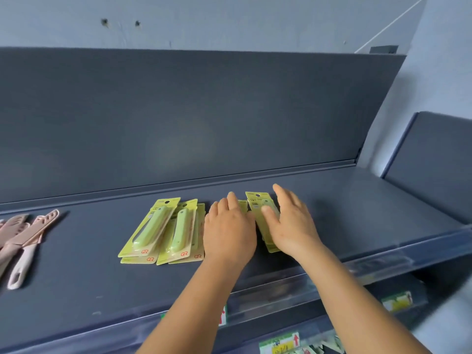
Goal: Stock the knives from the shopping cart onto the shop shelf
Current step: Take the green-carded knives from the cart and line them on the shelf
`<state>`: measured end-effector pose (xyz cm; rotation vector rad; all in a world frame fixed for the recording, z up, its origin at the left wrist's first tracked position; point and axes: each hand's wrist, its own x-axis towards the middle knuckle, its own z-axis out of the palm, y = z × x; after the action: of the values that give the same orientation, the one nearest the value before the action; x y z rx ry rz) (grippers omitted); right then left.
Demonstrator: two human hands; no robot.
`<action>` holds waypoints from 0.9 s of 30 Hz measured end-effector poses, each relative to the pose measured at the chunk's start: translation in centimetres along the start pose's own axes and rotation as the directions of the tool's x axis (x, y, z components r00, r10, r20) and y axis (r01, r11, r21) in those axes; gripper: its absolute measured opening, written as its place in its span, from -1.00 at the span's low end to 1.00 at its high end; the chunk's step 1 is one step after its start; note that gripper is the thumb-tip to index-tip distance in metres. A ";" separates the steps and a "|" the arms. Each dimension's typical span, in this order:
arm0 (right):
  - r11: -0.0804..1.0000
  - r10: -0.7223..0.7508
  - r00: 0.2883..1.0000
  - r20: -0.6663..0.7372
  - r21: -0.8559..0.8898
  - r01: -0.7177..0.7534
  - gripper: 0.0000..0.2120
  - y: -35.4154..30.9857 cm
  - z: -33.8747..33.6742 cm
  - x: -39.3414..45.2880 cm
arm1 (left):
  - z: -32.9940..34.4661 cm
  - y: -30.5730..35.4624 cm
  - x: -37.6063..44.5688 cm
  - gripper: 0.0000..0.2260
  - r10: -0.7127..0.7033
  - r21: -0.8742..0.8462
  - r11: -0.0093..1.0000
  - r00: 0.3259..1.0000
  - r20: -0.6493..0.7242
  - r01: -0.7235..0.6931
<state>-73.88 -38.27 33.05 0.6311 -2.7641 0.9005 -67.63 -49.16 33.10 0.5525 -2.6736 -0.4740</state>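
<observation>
A: How many green knife packs lie on the shelf point(332, 200)?

B: Left of the left hand point(229, 232), four yellow cards show: the leftmost pack point(150, 227) on top of another, and a second pack point(180, 232) beside it, also on top of another. Just right of that hand lies one more pack point(259, 209), with card edges under it that I cannot count.

A: And the hands?

B: Both lie flat with straight fingers, gripping nothing. The left hand presses down on cards hidden beneath it. The right hand point(293, 223) rests on the right edge of the rightmost pack.

A: Anything else?

B: Far left of the left hand, about three pink knives point(28, 241), loose and overlapping, at the shelf's left end.
</observation>
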 end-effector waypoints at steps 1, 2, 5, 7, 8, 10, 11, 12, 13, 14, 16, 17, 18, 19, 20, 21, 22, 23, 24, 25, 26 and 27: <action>1.000 -0.013 0.997 -0.078 0.026 0.015 -0.46 -0.1 -0.5 -0.5 | -0.2 0.3 -0.3 -0.48 0.050 -0.049 0.997 0.998 -0.047 -0.052; 0.999 -0.020 0.988 -0.155 0.043 0.027 -0.48 -0.3 -1.1 -1.0 | -0.4 0.7 -0.6 -0.49 0.098 -0.094 0.990 0.991 -0.087 -0.106; 0.999 -0.006 0.947 -0.322 0.046 0.022 -0.51 -0.5 -2.6 -3.1 | -0.9 1.9 -2.0 -0.52 0.211 -0.213 0.946 0.963 -0.167 -0.244; 1.000 0.026 0.931 -0.364 0.011 -0.024 -0.52 -0.3 -3.3 -4.7 | -0.6 2.4 -2.9 -0.56 0.286 -0.250 0.910 0.937 -0.200 -0.331; 0.998 0.050 0.927 -0.372 -0.008 -0.057 -0.52 0.0 -3.5 -5.7 | -0.4 2.6 -3.3 -0.56 0.327 -0.253 0.892 0.922 -0.209 -0.374; 0.990 0.110 0.916 -0.385 -0.038 -0.135 -0.53 0.5 -3.7 -7.9 | 0.3 2.8 -4.3 -0.56 0.408 -0.281 0.847 0.890 -0.201 -0.452; 0.983 0.145 0.908 -0.393 -0.046 -0.177 -0.53 0.7 -3.7 -9.1 | 0.6 2.9 -5.0 -0.59 0.442 -0.303 0.827 0.881 -0.168 -0.473; 0.974 0.186 0.898 -0.399 -0.047 -0.222 -0.53 0.9 -3.5 -10.6 | 1.0 3.0 -5.8 -0.60 0.478 -0.335 0.805 0.869 -0.123 -0.490; 0.961 0.231 0.885 -0.404 -0.048 -0.272 -0.52 1.0 -3.3 -12.1 | 1.3 3.0 -6.6 -0.61 0.516 -0.356 0.780 0.851 -0.097 -0.514; 0.944 0.274 0.869 -0.412 -0.056 -0.325 -0.47 1.2 -3.1 -13.6 | 1.6 2.9 -7.5 -0.62 0.562 -0.350 0.757 0.823 -0.081 -0.551; 0.903 0.350 0.825 -0.444 -0.075 -0.423 -0.38 1.5 -2.3 -16.9 | 2.6 2.7 -9.4 -0.64 0.661 -0.322 0.702 0.749 -0.037 -0.635; 0.879 0.388 0.798 -0.461 -0.076 -0.471 -0.37 1.6 -2.0 -18.6 | 2.9 2.7 -10.5 -0.64 0.705 -0.328 0.666 0.709 -0.016 -0.670; 0.851 0.430 0.768 -0.474 -0.070 -0.520 -0.35 1.7 -1.6 -20.4 | 3.2 2.6 -11.7 -0.64 0.742 -0.338 0.638 0.670 0.029 -0.692; 0.821 0.474 0.738 -0.480 -0.062 -0.568 -0.32 1.8 -1.2 -22.1 | 3.4 2.6 -12.8 -0.63 0.769 -0.343 0.619 0.634 0.084 -0.706; 0.789 0.516 0.707 -0.484 -0.052 -0.612 -0.31 1.9 -0.8 -23.9 | 3.6 2.6 -13.9 -0.62 0.786 -0.353 0.607 0.603 0.136 -0.712; 0.760 0.546 0.676 -0.494 -0.046 -0.648 -0.32 2.0 -0.3 -25.7 | 3.9 2.5 -15.0 -0.61 0.808 -0.358 0.583 0.568 0.159 -0.729; 0.731 0.572 0.646 -0.506 -0.042 -0.681 -0.35 2.1 0.1 -27.4 | 4.1 2.4 -16.2 -0.60 0.832 -0.366 0.551 0.526 0.174 -0.750; 0.697 0.600 0.609 -0.518 -0.034 -0.716 -0.39 2.2 0.5 -29.2 | 4.5 2.5 -17.5 -0.59 0.855 -0.371 0.517 0.483 0.189 -0.771; 0.659 0.632 0.568 -0.528 -0.021 -0.752 -0.43 2.3 0.9 -31.0 | 5.0 2.4 -18.9 -0.61 0.874 -0.392 0.485 0.442 0.199 -0.782; 0.621 0.659 0.529 -0.536 -0.011 -0.784 -0.45 2.3 1.2 -32.8 | 5.5 2.4 -20.2 -0.64 0.898 -0.416 0.440 0.395 0.195 -0.796; 0.582 0.683 0.494 -0.538 -0.007 -0.813 -0.47 2.2 1.5 -34.6 | 5.9 2.3 -21.6 -0.67 0.919 -0.452 0.394 0.346 0.188 -0.800; 0.540 0.707 0.459 -0.538 -0.009 -0.842 -0.47 2.1 1.7 -36.4 | 5.8 2.5 -22.9 -0.69 0.930 -0.483 0.366 0.305 0.203 -0.795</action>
<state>-42.24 -25.37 20.32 -0.9354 -2.5308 0.6088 -51.21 -35.64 22.44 -1.2951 -2.6714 -0.6654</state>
